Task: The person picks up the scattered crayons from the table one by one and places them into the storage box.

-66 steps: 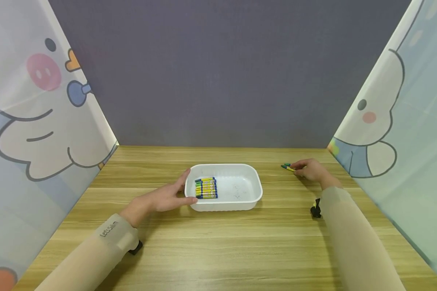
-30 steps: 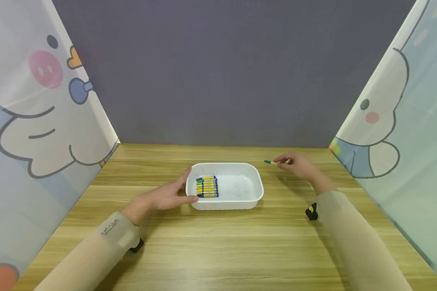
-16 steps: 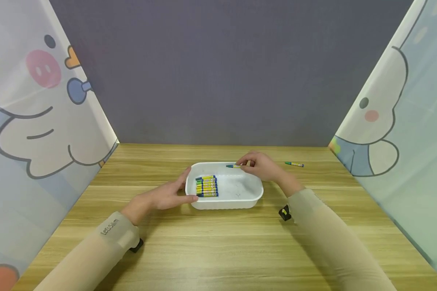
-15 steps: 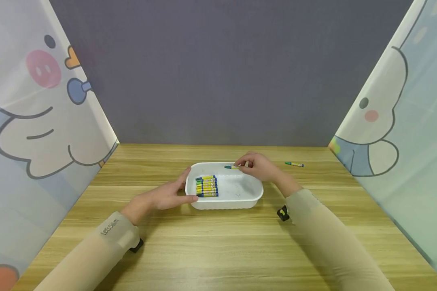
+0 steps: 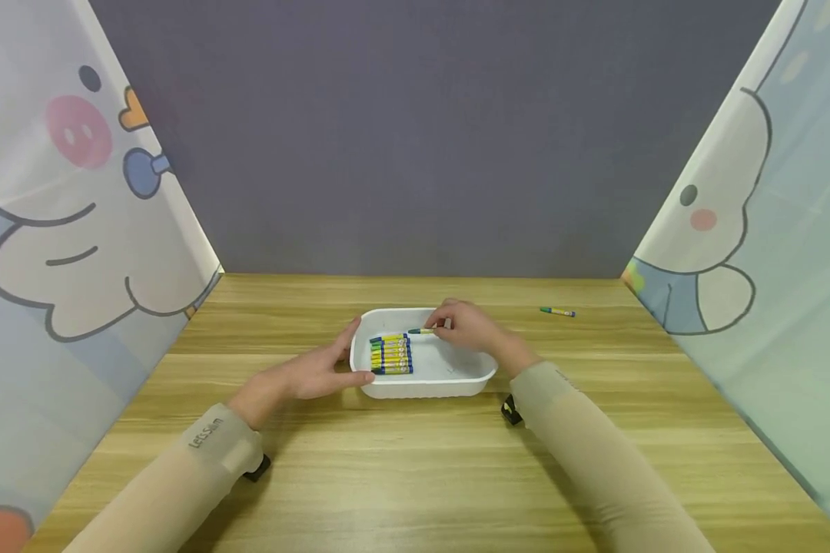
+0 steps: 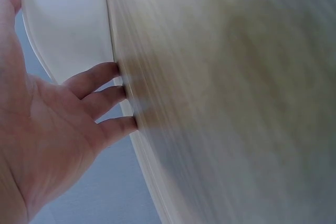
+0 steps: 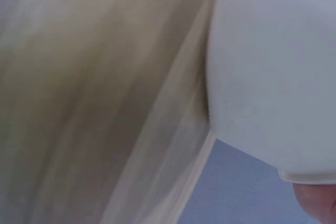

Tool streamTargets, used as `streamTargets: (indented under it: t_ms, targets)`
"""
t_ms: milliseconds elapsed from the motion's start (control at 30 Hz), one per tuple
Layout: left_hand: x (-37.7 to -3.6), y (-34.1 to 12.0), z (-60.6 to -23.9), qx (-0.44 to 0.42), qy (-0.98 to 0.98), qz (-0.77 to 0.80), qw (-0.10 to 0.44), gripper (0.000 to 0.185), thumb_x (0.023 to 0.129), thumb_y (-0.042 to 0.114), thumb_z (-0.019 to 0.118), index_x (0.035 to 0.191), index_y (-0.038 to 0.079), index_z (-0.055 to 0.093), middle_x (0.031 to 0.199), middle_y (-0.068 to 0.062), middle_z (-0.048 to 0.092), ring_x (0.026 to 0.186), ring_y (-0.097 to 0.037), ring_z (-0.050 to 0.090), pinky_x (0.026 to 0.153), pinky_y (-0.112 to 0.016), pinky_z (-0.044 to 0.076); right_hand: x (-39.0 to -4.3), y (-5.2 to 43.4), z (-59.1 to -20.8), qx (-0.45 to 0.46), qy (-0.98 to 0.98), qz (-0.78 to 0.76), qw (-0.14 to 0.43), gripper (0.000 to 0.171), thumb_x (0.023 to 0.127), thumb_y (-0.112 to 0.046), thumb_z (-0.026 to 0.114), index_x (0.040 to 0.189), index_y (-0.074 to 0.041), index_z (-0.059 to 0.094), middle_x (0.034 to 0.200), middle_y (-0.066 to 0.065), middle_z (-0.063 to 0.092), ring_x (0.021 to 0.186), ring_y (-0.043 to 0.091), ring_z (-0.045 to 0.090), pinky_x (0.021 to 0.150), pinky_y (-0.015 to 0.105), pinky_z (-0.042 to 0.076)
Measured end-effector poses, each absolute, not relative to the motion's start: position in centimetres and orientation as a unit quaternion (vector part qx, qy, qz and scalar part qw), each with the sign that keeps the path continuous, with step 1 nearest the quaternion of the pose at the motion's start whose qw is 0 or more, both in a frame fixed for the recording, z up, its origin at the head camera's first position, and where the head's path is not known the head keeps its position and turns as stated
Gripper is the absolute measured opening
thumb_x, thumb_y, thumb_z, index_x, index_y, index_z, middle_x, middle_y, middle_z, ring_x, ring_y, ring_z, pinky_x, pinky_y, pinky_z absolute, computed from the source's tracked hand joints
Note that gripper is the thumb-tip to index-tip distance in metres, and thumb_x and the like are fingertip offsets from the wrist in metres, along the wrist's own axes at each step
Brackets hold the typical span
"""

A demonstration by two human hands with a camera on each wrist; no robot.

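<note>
Head view, step: the right hand pinches a crayon over the white tray, just beside the row of crayons; I judge the placing is under way, and next calls for lowering it alongside the row.
Head view, spare: another crayon lies well apart on the table.
Left wrist view, pose: the left hand, fingers straight, steadies the tray's wall.
Right wrist view: only the tray's blurred outer wall shows.

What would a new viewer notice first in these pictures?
The white tray in the middle of the wooden table draws the eye, with a neat row of crayons in its left part. The right hand pinches one crayon over the tray, beside the row, while the left hand rests against the tray's left end. One loose crayon lies far right on the table.
</note>
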State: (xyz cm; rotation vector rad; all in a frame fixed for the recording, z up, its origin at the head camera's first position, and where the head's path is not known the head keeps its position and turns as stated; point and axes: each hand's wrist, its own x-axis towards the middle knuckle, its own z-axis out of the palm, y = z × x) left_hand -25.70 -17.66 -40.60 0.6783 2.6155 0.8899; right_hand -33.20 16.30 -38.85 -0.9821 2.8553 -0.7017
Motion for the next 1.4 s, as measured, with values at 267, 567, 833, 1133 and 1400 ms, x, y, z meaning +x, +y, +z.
streamTargets:
  t_ms: [267, 567, 833, 1133, 1400]
  targets:
    - [-25.7, -17.6, -40.3, 0.229, 0.913, 0.303, 0.151, 0.119, 0.101, 0.068, 0.067, 0.177, 0.021, -0.012, 0.161, -0.014, 0.060, 0.149, -0.036, 0.056, 0.127, -0.064, 0.037, -32.9, 15.9, -39.4, -0.346, 0.932, -0.110, -0.023, 0.017, 0.104, -0.011, 0.074, 0.116, -0.015, 0.084, 0.117, 0.003, 0.075, 0.109, 0.021, 0.072, 0.103, 0.042, 0.059]
    - [-25.6, -17.5, -40.3, 0.226, 0.913, 0.305, 0.150, 0.120, 0.101, 0.069, 0.067, 0.177, 0.023, -0.015, 0.165, -0.014, 0.056, 0.151, -0.036, 0.054, 0.128, -0.064, 0.036, -32.5, 15.3, -39.6, -0.321, 0.945, -0.057, -0.024, 0.016, 0.106, -0.013, 0.074, 0.119, -0.018, 0.083, 0.133, 0.003, 0.078, 0.126, 0.025, 0.073, 0.111, 0.044, 0.057]
    - [-25.6, -17.4, -40.2, 0.221, 0.914, 0.301, 0.157, 0.121, 0.100, 0.070, 0.066, 0.177, 0.023, -0.014, 0.165, -0.015, 0.055, 0.152, -0.038, 0.052, 0.127, -0.064, 0.036, -32.6, 15.4, -39.7, -0.328, 0.942, -0.060, -0.025, 0.018, 0.106, -0.013, 0.074, 0.120, -0.019, 0.083, 0.133, 0.001, 0.079, 0.127, 0.024, 0.073, 0.112, 0.044, 0.057]
    - [-25.5, -17.4, -40.2, 0.219, 0.916, 0.299, 0.155, 0.121, 0.100, 0.071, 0.066, 0.177, 0.019, -0.011, 0.165, -0.017, 0.056, 0.152, -0.041, 0.052, 0.127, -0.066, 0.036, -32.4, 15.4, -39.4, -0.319, 0.943, -0.093, -0.015, 0.020, 0.105, -0.016, 0.077, 0.125, -0.016, 0.081, 0.124, 0.002, 0.079, 0.110, 0.019, 0.074, 0.102, 0.040, 0.060]
    - [-25.6, -17.5, -40.2, 0.226, 0.916, 0.295, 0.153, 0.120, 0.101, 0.071, 0.065, 0.176, 0.023, -0.015, 0.166, -0.017, 0.055, 0.152, -0.041, 0.053, 0.127, -0.065, 0.037, -32.5, 17.2, -36.9, -0.275, 0.930, -0.244, -0.008, 0.025, 0.108, -0.018, 0.072, 0.131, -0.009, 0.078, 0.118, 0.010, 0.077, 0.079, 0.015, 0.068, 0.071, 0.031, 0.060]
